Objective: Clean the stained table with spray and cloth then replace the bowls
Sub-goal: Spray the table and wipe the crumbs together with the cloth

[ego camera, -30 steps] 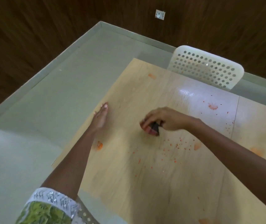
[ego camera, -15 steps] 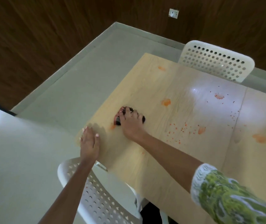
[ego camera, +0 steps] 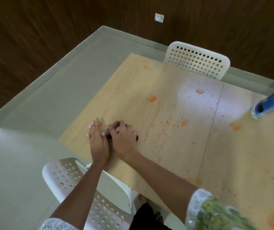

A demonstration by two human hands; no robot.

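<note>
Table [ego camera: 174, 146]: pale wood top, a seam running down its right part, fills most of the view.
Floor [ego camera: 58, 97]: grey, meeting a dark wood-panelled wall [ego camera: 33, 30] that carries a white socket plate [ego camera: 159, 17].
Far chair [ego camera: 197, 61]: white, perforated back, at the table's far edge.
Near chair [ego camera: 83, 188]: white, perforated, at the near left edge, under the left forearm.
Spray bottle [ego camera: 269, 105]: clear with a blue part, at the right edge of the view on the table (blurred, so its exact pose cannot be told).
Right hand [ego camera: 124, 140]: palm down on the table near its left edge, fingers curled over the cloth and pressing it to the wood.
Left hand [ego camera: 98, 141]: flat on the table, fingers straight and together, touching the right hand's side.
Cloth [ego camera: 116, 126]: dark, mostly hidden beneath the right hand; only bits show between the fingers.
Stains [ego camera: 151, 98]: orange smears scattered across the top, with fine orange specks [ego camera: 166, 123] right of the hands.
</note>
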